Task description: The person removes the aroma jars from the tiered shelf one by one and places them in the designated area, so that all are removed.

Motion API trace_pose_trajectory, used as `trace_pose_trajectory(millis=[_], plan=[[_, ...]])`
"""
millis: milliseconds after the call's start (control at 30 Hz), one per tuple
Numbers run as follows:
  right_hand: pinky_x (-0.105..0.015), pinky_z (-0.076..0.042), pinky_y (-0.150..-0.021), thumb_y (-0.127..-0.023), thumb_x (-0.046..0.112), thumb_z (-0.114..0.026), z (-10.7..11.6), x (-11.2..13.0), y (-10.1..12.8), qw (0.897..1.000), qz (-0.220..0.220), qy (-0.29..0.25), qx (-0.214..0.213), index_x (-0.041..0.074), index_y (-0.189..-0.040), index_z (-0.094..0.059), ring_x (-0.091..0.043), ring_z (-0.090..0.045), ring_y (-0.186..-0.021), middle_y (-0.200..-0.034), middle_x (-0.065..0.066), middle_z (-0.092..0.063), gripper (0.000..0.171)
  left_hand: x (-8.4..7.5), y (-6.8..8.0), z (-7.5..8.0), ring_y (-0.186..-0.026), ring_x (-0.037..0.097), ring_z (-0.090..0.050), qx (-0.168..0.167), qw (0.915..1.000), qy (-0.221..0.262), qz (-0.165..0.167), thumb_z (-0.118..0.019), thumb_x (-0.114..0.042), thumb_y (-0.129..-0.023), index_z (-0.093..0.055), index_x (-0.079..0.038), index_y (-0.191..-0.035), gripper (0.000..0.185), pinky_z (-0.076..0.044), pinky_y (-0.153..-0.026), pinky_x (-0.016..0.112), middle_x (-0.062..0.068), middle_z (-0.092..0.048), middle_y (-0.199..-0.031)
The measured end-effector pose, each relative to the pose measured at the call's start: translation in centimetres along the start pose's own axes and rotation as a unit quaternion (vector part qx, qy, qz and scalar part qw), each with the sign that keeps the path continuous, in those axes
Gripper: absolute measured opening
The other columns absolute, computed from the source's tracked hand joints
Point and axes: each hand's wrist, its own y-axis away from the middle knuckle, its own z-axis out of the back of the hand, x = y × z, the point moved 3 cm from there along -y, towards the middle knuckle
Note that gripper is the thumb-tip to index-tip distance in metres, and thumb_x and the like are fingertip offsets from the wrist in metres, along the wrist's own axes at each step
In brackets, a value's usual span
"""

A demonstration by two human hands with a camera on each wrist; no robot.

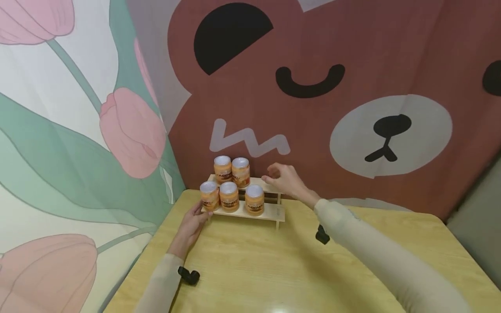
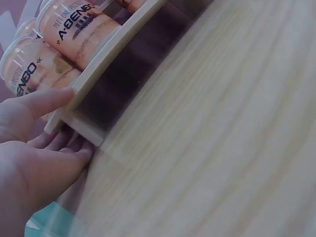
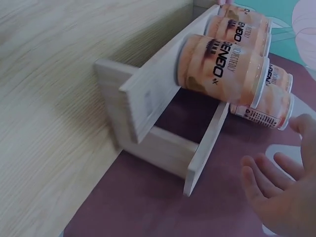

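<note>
A two-tier wooden rack (image 1: pixel 270 213) stands on the table near the wall. Two orange cans with white lids sit on its upper shelf; one is the right-hand can (image 1: pixel 241 173). Three more line the lower shelf, with a gap before the rightmost can (image 1: pixel 255 201). My left hand (image 1: pixel 192 224) holds the left end of the lower shelf. In the left wrist view its thumb (image 2: pixel 52 100) lies on the shelf edge and the other fingers reach underneath. Beside the upper shelf's right part, my right hand (image 1: pixel 288 180) hovers with loosely bent fingers, holding nothing, apart from the cans.
The light wooden table (image 1: pixel 250 265) extends in front of the rack and to its right. Behind it hangs a cloth with a bear print (image 1: pixel 313 130); a tulip-print cloth (image 1: pixel 133 134) covers the left side. Black wrist devices sit on both forearms.
</note>
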Motion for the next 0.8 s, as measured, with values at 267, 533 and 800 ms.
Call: trace_pose_trajectory(millis=[267,533,800], plan=[[-0.045,-0.051,-0.091,-0.088,0.06,-0.072,-2.6,0.9,-3.2,0.996,-0.081,-0.035,0.029,0.003,-0.137,-0.06,-0.028,-0.06,-0.114,-0.128,-0.012,-0.063,0.075,0.2,-0.3,-0.3,-0.142,0.019,-0.026,-0.008,0.9976,0.065,-0.023,-0.059,0.015,-0.093,-0.015,-0.002,-0.163,0.084,-0.043,-0.09,0.022,0.011,-0.014,-0.168],[-0.04,-0.053,-0.081,-0.084,0.055,-0.079,-5.4,0.8,-5.1,0.99,-0.098,-0.089,0.04,0.008,-0.138,-0.058,-0.023,-0.062,-0.1,-0.118,-0.008,-0.065,0.074,0.7,-0.5,-0.9,-0.106,0.012,-0.045,-0.013,0.9977,0.065,-0.012,-0.061,0.015,-0.092,-0.021,-0.004,-0.162,0.083,-0.044,-0.077,0.021,0.011,-0.024,-0.165],[-0.036,-0.049,-0.066,-0.088,0.037,-0.082,-6.8,2.3,-6.1,0.994,-0.061,-0.091,-0.015,0.006,-0.12,-0.063,-0.021,-0.06,-0.08,-0.096,-0.006,-0.066,0.049,0.4,-0.7,-0.3,-0.095,0.007,-0.049,-0.02,0.9979,0.058,-0.017,-0.063,0.013,-0.092,-0.023,-0.004,-0.162,0.082,-0.045,-0.077,0.02,0.01,-0.026,-0.164]])
